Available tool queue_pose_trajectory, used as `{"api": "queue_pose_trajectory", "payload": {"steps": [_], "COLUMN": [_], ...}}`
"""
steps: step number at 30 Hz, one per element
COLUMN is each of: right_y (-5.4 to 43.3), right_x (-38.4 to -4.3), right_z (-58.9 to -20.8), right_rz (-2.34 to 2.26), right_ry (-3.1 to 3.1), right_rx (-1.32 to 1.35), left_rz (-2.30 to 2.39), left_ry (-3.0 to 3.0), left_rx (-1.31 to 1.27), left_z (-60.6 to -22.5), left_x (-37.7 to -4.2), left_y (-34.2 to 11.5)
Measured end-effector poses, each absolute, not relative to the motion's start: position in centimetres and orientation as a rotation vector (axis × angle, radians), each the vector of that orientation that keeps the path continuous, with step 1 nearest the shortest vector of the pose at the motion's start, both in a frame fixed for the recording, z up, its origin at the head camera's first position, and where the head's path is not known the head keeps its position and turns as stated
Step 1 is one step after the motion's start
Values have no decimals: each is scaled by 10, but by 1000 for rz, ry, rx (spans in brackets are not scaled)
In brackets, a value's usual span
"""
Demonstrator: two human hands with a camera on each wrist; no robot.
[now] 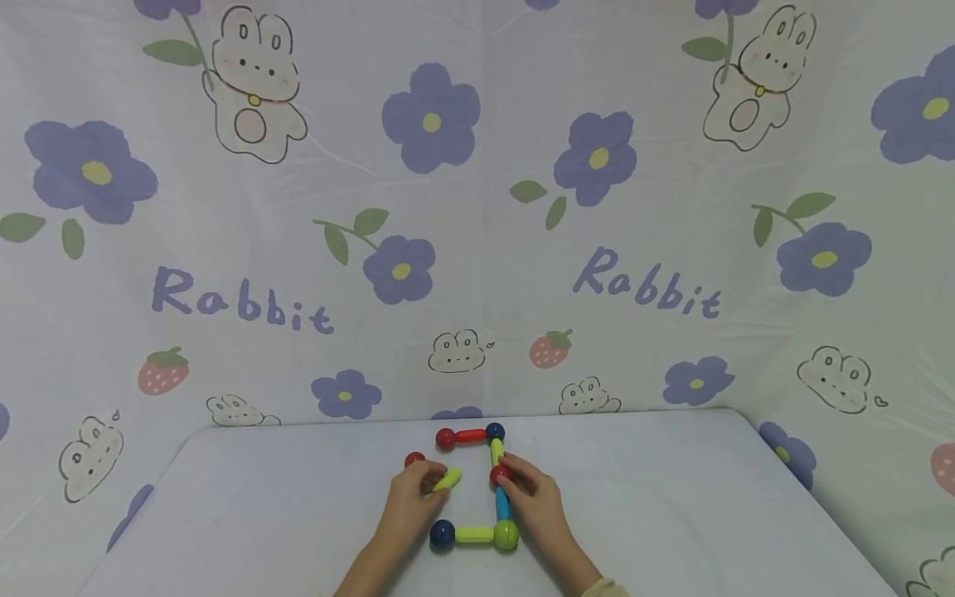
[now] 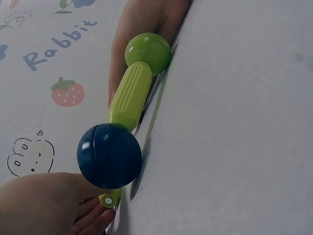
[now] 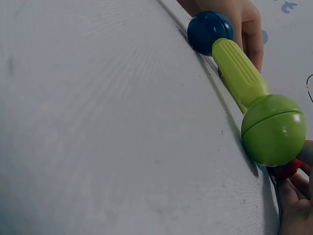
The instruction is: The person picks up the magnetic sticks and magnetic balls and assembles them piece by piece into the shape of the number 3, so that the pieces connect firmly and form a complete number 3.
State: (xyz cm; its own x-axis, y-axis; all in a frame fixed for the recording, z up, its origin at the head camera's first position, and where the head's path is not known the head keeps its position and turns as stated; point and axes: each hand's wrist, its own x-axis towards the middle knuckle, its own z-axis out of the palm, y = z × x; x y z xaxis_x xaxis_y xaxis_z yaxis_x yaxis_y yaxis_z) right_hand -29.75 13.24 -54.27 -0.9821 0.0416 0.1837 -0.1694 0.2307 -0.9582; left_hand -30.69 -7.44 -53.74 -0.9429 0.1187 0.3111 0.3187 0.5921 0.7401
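My left hand [image 1: 406,502] pinches a yellow-green rod [image 1: 448,480]; its pale round end shows beneath the blue ball in the left wrist view. Just behind those fingers sits a red ball [image 1: 414,458], partly covered. Thumb and fingers of my right hand [image 1: 543,504] grip another red ball [image 1: 500,475]. That ball joins a yellow-green rod [image 1: 496,448] behind it and a blue rod [image 1: 503,502] in front. The blue rod runs to a green ball [image 1: 506,535], linked by a yellow-green rod [image 1: 474,535] to a dark blue ball [image 1: 442,535].
At the back of the chain, a dark blue ball [image 1: 495,432] joins a red rod [image 1: 471,435] ending in a red ball [image 1: 445,439]. Everything lies on a white table [image 1: 671,497], whose back edge meets a patterned cloth [image 1: 477,207].
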Motion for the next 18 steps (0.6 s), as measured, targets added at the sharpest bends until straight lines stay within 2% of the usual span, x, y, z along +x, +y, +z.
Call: {"api": "queue_pose_trajectory", "payload": {"steps": [18], "right_y": [134], "right_x": [-298], "right_z": [-543], "right_rz": [1875], "right_ry": [-2309], "right_rx": [139], "left_rz": [-1241], "left_ry": [-2617], "left_rx": [-400], "left_z": [-540], "left_x": [-309], "left_y": [-74]}}
